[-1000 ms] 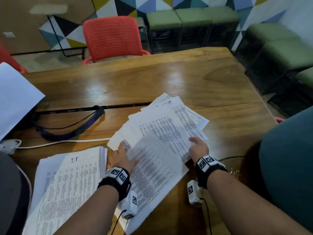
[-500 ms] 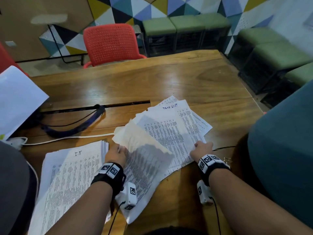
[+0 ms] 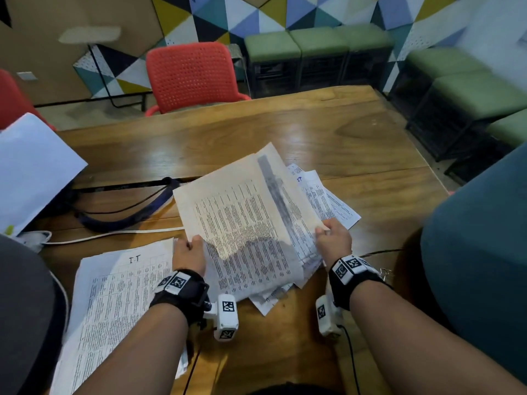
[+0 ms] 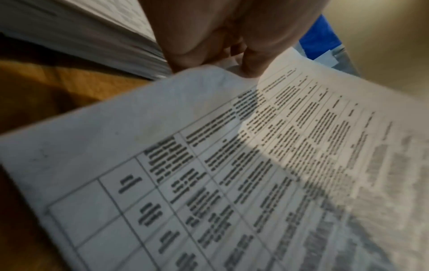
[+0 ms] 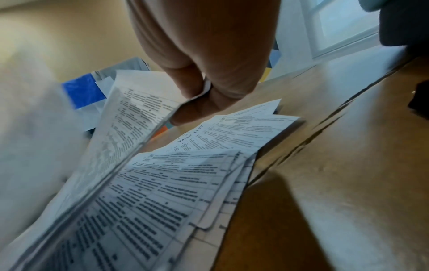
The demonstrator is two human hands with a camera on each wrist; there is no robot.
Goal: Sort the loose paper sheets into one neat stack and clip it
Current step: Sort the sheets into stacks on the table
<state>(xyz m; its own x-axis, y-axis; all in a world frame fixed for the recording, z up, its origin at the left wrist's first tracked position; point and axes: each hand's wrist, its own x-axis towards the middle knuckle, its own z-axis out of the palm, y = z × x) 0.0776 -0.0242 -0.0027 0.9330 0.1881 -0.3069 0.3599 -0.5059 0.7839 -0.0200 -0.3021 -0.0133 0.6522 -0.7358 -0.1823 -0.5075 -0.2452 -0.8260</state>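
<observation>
Above the table [image 3: 328, 132], left hand [image 3: 188, 255], right hand [image 3: 333, 241] pinching raised sheets [image 3: 245, 212] (tilted).

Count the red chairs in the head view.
2. One red chair stands at the far side of the table, facing the camera. A second red chair is cut off by the left edge of the picture. Others may lie outside the view.

red chair [image 3: 191, 76] behind wooden table [image 3: 328, 132] | green stools [image 3: 316, 44] | white cable [image 3: 114, 236]
</observation>
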